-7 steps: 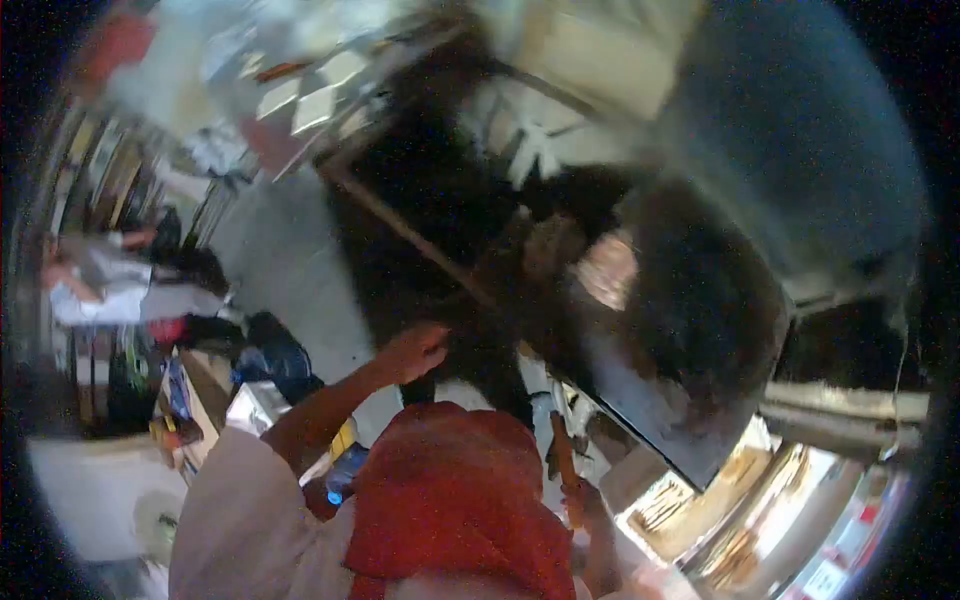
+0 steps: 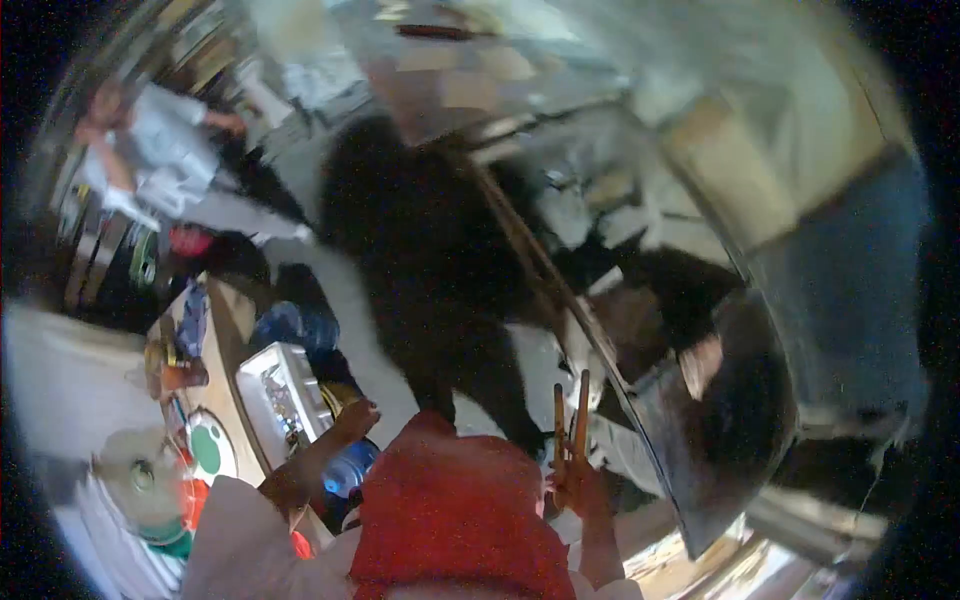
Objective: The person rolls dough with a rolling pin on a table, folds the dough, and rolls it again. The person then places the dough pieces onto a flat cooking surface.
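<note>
My right hand (image 2: 578, 488) is closed round a pair of long, thin orange-brown handles (image 2: 582, 415), which stick up from the fist with a gap between their tips. A dark, upright panel-like object (image 2: 690, 450) stands just to its right. My left hand (image 2: 352, 418) hangs low on the left, near a white box of small items (image 2: 252, 385) and a blue plastic container (image 2: 346, 468); its fingers are blurred. Red cloth (image 2: 450, 510) covers the front of my body between the hands.
At the upper left is another person (image 2: 165, 145) in light clothes. A narrow wooden table (image 2: 235, 425) runs along the left, with a green-and-white round item (image 2: 207, 448) near it. A long metal edge (image 2: 530, 250) crosses the middle. My shadow falls on the grey floor (image 2: 375, 345).
The view has swung round. My left hand has come down and back toward my body, beside the white box. My right hand still grips the handles, now showing more clearly.
</note>
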A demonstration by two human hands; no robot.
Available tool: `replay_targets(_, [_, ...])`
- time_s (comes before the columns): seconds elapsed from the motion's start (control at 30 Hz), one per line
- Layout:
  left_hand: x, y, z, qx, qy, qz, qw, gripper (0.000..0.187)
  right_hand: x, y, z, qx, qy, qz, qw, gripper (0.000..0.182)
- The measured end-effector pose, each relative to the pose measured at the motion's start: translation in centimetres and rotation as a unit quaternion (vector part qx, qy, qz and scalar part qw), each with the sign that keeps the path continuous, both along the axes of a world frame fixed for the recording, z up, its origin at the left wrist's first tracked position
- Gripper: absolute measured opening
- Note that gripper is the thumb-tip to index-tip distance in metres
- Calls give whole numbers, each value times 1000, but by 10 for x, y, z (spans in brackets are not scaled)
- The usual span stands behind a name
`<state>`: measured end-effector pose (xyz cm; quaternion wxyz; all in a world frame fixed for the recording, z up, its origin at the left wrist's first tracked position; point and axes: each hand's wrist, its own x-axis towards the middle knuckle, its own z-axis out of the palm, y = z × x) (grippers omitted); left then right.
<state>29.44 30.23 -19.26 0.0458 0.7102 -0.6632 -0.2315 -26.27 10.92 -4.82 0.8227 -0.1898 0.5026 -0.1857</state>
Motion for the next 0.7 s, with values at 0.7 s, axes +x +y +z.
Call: replay_targets(0.7, [67,3,-30,-48,267,513,814,39,313,-401,-67,43,-299,32,953,44])
